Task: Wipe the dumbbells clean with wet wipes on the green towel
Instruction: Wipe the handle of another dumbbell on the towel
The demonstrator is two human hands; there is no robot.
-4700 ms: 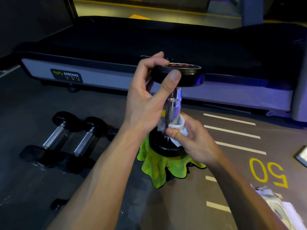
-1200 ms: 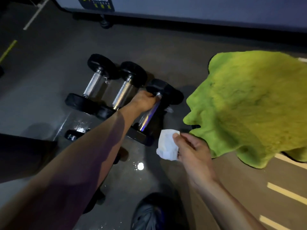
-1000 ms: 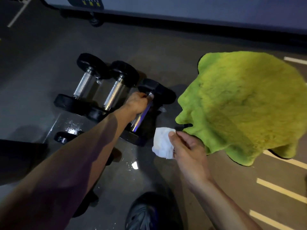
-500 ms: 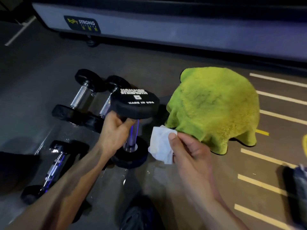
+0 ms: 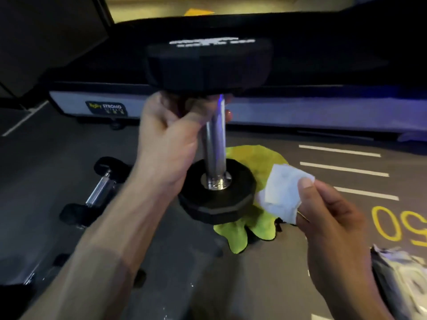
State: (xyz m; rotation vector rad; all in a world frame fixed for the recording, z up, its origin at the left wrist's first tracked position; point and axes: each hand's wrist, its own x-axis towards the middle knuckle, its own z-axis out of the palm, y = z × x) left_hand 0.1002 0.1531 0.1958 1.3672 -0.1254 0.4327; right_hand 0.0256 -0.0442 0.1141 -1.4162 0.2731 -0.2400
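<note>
Upright dumbbell over the green towel, wipe at the ready

A treadmill (image 5: 300, 72) spans the back at 12 o'clock. The left hand (image 5: 171, 135) grips the chrome handle of the dumbbell (image 5: 215, 139), held upright at centre, its lower head in front of the green towel (image 5: 261, 162) on the floor. At 4 o'clock the right hand (image 5: 332, 218) pinches a folded wet wipe (image 5: 282, 192) just beside that head. Another dumbbell (image 5: 99, 190) lies at 9 o'clock.

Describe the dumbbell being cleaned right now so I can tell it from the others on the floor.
Start at the green towel in front of the treadmill. The dumbbell stands upright over it, gripped high on its chrome handle by the left hand. Unlike the dumbbell lying flat to the left, it is vertical, with white lettering on its top.
</note>
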